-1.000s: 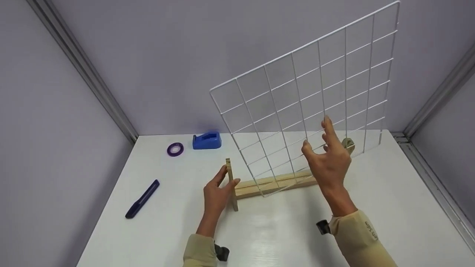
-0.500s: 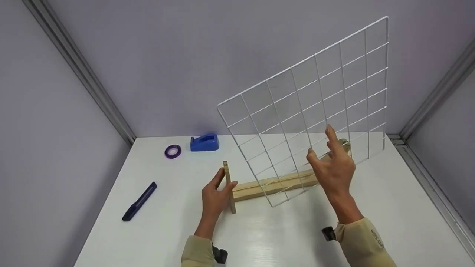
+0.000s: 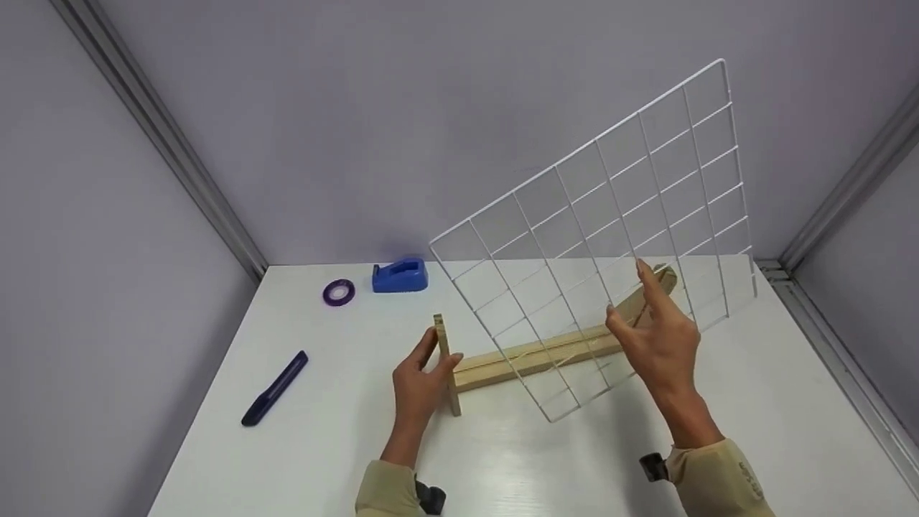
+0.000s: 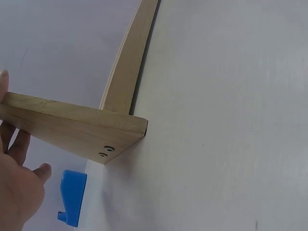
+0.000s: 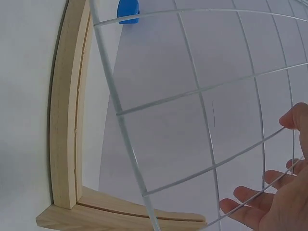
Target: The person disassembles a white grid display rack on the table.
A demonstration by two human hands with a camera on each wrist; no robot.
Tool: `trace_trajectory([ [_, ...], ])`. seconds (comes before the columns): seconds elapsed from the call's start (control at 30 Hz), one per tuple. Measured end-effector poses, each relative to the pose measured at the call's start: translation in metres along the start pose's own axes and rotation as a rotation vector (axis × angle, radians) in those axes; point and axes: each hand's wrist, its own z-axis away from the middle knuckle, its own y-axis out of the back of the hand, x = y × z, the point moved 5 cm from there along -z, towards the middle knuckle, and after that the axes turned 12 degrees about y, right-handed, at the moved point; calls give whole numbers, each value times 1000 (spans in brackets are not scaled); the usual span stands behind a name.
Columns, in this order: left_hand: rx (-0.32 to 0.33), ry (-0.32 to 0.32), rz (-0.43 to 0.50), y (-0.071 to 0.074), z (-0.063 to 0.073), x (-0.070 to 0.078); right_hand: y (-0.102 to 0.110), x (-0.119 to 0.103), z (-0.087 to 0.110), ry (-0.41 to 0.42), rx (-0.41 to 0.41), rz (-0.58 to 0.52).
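A wooden stand lies at mid-table: a long grooved rail (image 3: pixel 553 352) between two upright end boards. My left hand (image 3: pixel 416 384) pinches the left end board (image 3: pixel 449 380) between thumb and fingers; the left wrist view shows two bolt heads (image 4: pixel 109 148) on its outer face. My right hand (image 3: pixel 660 345) holds a white wire grid panel (image 3: pixel 555 166), tilted, over the rail. In the right wrist view, the thumb is at one wire and the fingers reach behind others. The panel's lower edge overlaps the rail in the head view. The right end board (image 3: pixel 668 276) is partly behind my right hand.
At the table's back left stand a blue tape dispenser (image 3: pixel 400 276) and a purple tape roll (image 3: pixel 328 293). A dark blue utility knife (image 3: pixel 275 388) lies at the left. Grey walls with metal corner profiles (image 3: pixel 161 140) enclose the table.
The grid panel has come down and nearer in my right hand, its lower left corner shifting right and forward past the rail. My left hand keeps its place on the end board.
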Motion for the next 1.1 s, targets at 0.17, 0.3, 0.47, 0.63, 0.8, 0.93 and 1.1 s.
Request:
trace_trajectory([
  [0.17,32,2,16,0,2,1,-1,7,6,-28,-48,-26],
  [0.3,67,-1,25,0,4,0,0,11,12,-32,-57,-49],
  [0.47,123,-14,3,0,7,0,1,15,17,-39,-81,-27],
  [0.63,150,-16,-18,-3,11,2,2,23,23,-68,-118,9],
  [0.8,169,-37,-18,-3,14,1,1,29,32,-92,-187,1],
  [0.93,185,-65,-22,-3,17,2,-1,33,38,-107,-240,0],
  [1.1,209,-75,-25,-1,19,2,-3,35,42,-112,-279,14],
])
